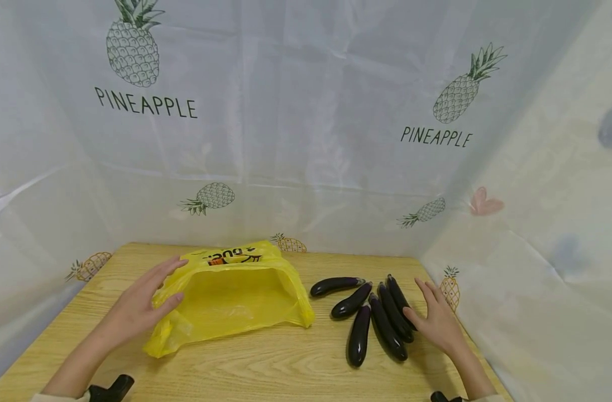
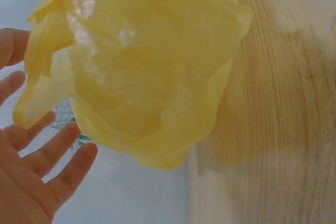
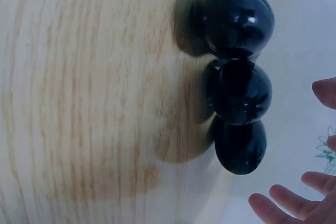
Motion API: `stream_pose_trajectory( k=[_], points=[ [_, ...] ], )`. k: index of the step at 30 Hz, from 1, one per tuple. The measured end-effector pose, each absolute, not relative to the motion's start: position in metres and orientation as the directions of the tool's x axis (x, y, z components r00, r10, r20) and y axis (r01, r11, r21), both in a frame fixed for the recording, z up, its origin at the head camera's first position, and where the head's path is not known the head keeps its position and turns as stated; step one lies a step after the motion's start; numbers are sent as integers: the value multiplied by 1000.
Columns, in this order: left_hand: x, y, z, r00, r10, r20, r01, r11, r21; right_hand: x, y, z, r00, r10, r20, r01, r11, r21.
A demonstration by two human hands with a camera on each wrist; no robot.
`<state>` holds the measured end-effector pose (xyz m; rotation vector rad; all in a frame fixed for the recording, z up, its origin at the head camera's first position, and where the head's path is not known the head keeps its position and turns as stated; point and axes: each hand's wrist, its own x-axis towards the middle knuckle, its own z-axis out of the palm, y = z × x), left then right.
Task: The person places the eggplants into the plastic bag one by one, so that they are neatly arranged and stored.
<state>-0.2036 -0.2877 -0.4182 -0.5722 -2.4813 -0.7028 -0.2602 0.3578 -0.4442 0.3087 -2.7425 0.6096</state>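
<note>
A yellow plastic bag (image 1: pixel 245 298) lies on the wooden table with its wide mouth facing me and black print on its top. My left hand (image 1: pixel 140 298) is at the bag's left side, fingers spread and thumb apart. In the left wrist view those fingers (image 2: pixel 63 150) are beside the bag (image 2: pixel 142 72); whether they touch it I cannot tell. Several dark purple eggplants (image 1: pixel 358 338) lie fanned out right of the bag. My right hand (image 1: pixel 439 321) hovers by the rightmost one, fingers spread, gripping nothing. The right wrist view shows rounded eggplant ends (image 3: pixel 242 92) apart from the fingertips (image 3: pixel 262 205).
The wooden table (image 1: pixel 266 368) ends at a pale curtain (image 1: pixel 306 139) printed with pineapples, which hangs behind it and along both sides. A black wrist strap (image 1: pixel 112 388) shows at the left wrist.
</note>
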Motion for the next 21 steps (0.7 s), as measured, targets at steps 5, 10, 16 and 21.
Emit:
stream_pose_trajectory(
  k=[5, 10, 16, 21],
  points=[
    [-205, -288, -425, -763, 257, 593, 530, 773, 348, -260, 358, -448, -934, -137, 330, -266, 882, -389],
    [-207, -289, -430, -766, 250, 592, 539, 751, 380, -259, 357, -449, -936, -139, 323, -268, 878, -397],
    [-209, -289, -433, -773, 238, 588, 552, 708, 440, -259, 356, -451, -942, -136, 307, -258, 878, -403],
    [-211, -288, -433, -765, 252, 592, 569, 696, 439, -260, 357, -454, -943, -132, 305, -252, 883, -397]
  ],
)
